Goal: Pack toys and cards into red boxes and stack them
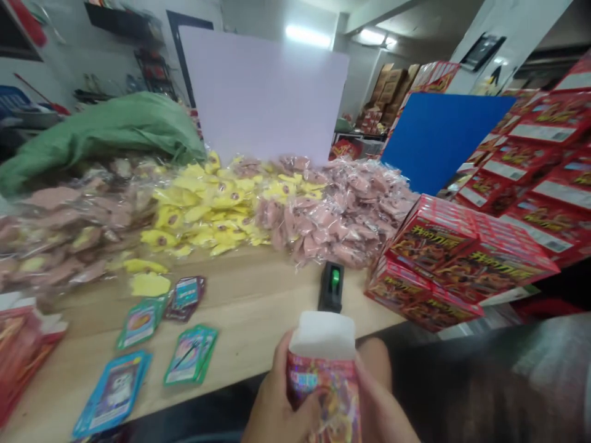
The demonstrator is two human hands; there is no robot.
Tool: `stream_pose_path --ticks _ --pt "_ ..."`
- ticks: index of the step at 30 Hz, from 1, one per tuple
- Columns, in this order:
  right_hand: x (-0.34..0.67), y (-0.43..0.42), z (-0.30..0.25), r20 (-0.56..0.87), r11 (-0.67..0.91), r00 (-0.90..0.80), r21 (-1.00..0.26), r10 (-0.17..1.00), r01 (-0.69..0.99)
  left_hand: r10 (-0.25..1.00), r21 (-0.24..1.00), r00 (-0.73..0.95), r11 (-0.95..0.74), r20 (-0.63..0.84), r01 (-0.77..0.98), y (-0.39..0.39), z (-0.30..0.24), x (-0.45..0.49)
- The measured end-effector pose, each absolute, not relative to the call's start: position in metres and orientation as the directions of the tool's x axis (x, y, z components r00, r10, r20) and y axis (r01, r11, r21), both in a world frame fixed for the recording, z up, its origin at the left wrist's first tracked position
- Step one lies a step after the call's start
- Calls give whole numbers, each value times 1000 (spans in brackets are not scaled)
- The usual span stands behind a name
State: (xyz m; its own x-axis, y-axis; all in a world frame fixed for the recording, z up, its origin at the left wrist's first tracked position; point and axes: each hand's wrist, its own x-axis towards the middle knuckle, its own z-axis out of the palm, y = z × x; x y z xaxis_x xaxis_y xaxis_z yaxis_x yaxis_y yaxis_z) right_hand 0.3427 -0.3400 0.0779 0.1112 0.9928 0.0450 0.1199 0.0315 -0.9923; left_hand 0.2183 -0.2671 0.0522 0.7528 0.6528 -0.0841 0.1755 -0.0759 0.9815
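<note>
Near the bottom middle I hold a small red card box (325,387) with a shiny printed front and its white top flap (322,332) raised. My left hand (284,400) wraps the box's left side, its thumb across the front. Along the right side my right hand (381,400) grips the same box, its fingers partly hidden. Just beyond the box a black tape dispenser (331,286) with a green part stands on the table. To the left lie stacks of cards: blue-edged cards (113,391), green-edged cards (191,355), more green cards (141,322) and dark red cards (186,297).
Plastic-wrapped yellow pieces (207,206) and pink pieces (341,215) heap across the table's back. Stacked red display boxes (457,258) stand at right, with more red cartons (545,160) behind. Flat red boxes (23,351) lie far left. A green sack (106,132) sits behind.
</note>
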Motion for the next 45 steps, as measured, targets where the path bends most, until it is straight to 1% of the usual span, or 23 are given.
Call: stream_pose_path --ticks 1,2,3,4,5,7,9,10,12,13,14,16,18,20,25,29,33,39,41,45 --pt "336 -345 82 -95 -76 158 -990 983 -120 668 974 740 -102 -84 203 -269 50 208" --pt "331 -350 85 -240 -161 187 -918 952 -361 688 964 722 -134 -77 230 -271 49 199" --pt "326 -355 86 -353 -214 178 -823 919 -527 705 953 707 -169 -60 249 -274 47 190" --pt "322 -358 85 -421 -245 161 -753 893 -611 711 943 702 -212 -30 255 -276 45 181" --pt "319 -361 82 -460 -256 162 -716 873 -650 705 933 709 -263 12 246 -277 43 174" --pt "317 -361 74 -520 -275 208 -700 828 -659 653 920 754 -334 71 203 -273 39 162" --pt "320 -356 69 -535 -310 243 -741 809 -596 588 941 808 -296 45 164 -263 33 158" --pt "323 -353 69 -509 -336 226 -782 831 -525 571 957 821 -241 6 161 -257 29 158" --pt "327 -345 77 -410 -371 93 -886 908 -278 569 976 819 -134 -66 172 -248 19 160" --pt "328 -342 83 -374 -367 27 -920 927 -134 578 980 812 -105 -80 171 -246 15 161" --pt "327 -339 88 -357 -357 1 -934 934 1 587 982 806 -93 -79 165 -245 12 161" --pt "322 -334 98 -362 -369 72 -907 929 202 592 984 804 -98 -62 148 -246 7 159" --pt "315 -330 103 -380 -409 150 -857 913 313 599 984 800 -116 -40 136 -249 7 155" --pt "311 -325 104 -399 -417 129 -824 908 384 599 982 800 -131 -31 136 -252 9 152" --pt "309 -317 113 -374 -370 80 -819 924 438 548 986 836 -133 -10 99 -253 12 147" --pt "307 -325 128 -439 -387 -6 -798 898 461 524 991 851 -126 25 49 -251 15 145" --pt "304 -333 135 -438 -360 -71 -812 896 460 465 982 881 -191 85 7 -249 19 142" --pt "310 -334 127 -493 -463 -1 -819 870 339 444 955 886 -297 132 7 -248 19 142" --pt "312 -335 126 -492 -464 11 -814 871 349 426 947 892 -322 152 -8 -250 18 142" --pt "312 -338 129 -447 -408 -5 -821 894 399 431 927 883 -374 188 -15 -253 15 141"
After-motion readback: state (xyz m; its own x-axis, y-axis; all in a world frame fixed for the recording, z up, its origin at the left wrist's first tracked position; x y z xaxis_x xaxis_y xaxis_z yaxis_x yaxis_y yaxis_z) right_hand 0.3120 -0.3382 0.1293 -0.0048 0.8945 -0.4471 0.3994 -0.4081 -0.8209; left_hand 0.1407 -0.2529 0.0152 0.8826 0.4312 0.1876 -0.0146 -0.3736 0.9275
